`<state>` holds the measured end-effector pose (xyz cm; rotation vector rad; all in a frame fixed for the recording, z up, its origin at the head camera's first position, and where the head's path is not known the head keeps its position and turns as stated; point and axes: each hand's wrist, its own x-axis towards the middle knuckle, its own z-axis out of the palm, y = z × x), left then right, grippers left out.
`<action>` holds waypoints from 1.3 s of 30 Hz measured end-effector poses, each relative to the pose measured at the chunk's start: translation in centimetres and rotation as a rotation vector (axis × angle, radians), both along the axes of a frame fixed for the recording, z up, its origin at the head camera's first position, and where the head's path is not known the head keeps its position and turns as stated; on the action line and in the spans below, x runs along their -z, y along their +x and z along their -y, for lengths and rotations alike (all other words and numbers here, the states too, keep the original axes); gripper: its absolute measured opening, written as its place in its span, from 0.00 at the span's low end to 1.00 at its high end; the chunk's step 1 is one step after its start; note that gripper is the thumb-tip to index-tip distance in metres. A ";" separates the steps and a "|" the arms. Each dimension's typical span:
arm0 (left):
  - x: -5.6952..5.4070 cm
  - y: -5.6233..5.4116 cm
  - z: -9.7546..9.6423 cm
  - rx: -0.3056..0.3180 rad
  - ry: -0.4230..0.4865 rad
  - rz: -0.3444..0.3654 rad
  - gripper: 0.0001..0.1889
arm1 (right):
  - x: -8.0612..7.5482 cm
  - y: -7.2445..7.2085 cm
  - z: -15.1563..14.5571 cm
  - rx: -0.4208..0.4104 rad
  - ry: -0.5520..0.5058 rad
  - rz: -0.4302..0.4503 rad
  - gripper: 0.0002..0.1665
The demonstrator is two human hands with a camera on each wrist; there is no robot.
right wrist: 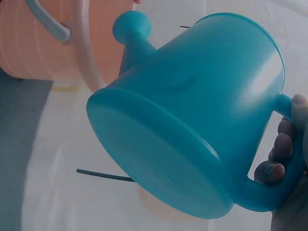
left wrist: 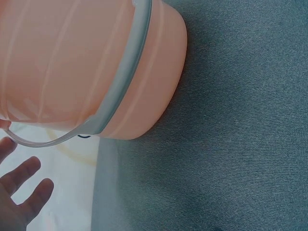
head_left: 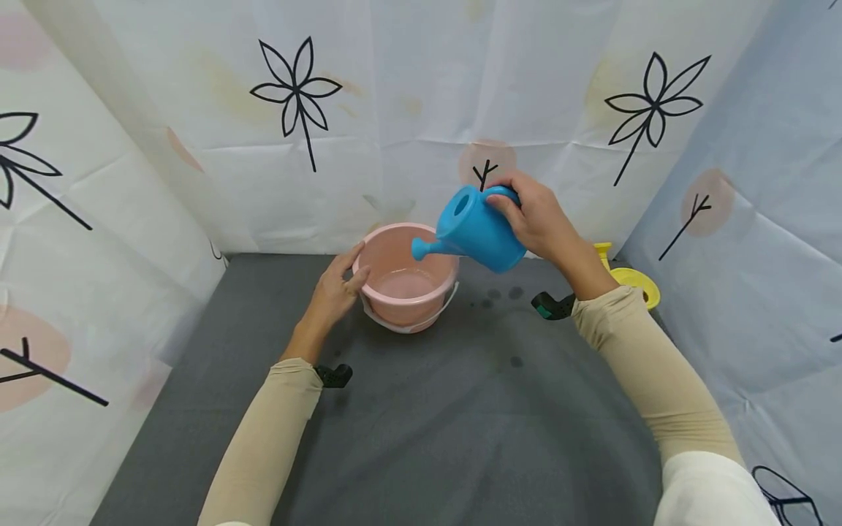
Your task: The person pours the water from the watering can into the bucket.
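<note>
A pink bucket (head_left: pixel 400 292) stands upright on the grey cloth, its white handle (head_left: pixel 411 326) hanging down in front. My left hand (head_left: pixel 335 288) touches the bucket's left rim with thumb and forefinger. In the left wrist view the other fingers (left wrist: pixel 37 195) are spread loosely beside the bucket wall. My right hand (head_left: pixel 536 215) grips a blue watering can (head_left: pixel 483 234) by its handle. The can is tilted, its rose-ended spout (right wrist: pixel 133 45) reaching over the bucket's right rim. No stream of water shows at the spout. The bucket's inside bottom looks shiny.
Behind my right forearm, partly hidden, are yellow objects (head_left: pixel 636 281) near the right wall. Several dark wet-looking spots (head_left: pixel 493 294) mark the grey cloth (head_left: pixel 460 424) right of the bucket. A patterned white curtain (head_left: pixel 408 88) rises close behind the bucket.
</note>
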<state>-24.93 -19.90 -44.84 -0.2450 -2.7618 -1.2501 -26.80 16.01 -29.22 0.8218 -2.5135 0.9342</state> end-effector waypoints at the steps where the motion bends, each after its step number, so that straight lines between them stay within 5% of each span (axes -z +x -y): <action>1: 0.0 0.0 0.0 -0.001 -0.001 0.002 0.33 | 0.3 0.1 -0.2 0.003 -0.017 -0.003 0.19; 16: 0.1 -0.1 -0.1 0.000 -0.002 -0.004 0.32 | 5.2 1.6 -1.7 0.112 -0.311 -0.128 0.18; 29: 0.2 -0.4 -0.1 -0.005 0.003 -0.008 0.32 | 9.4 2.6 -2.4 0.211 -0.487 -0.060 0.17; 39: 0.4 -0.2 0.0 0.010 0.007 -0.021 0.32 | 11.7 3.7 -2.8 0.243 -0.651 0.139 0.24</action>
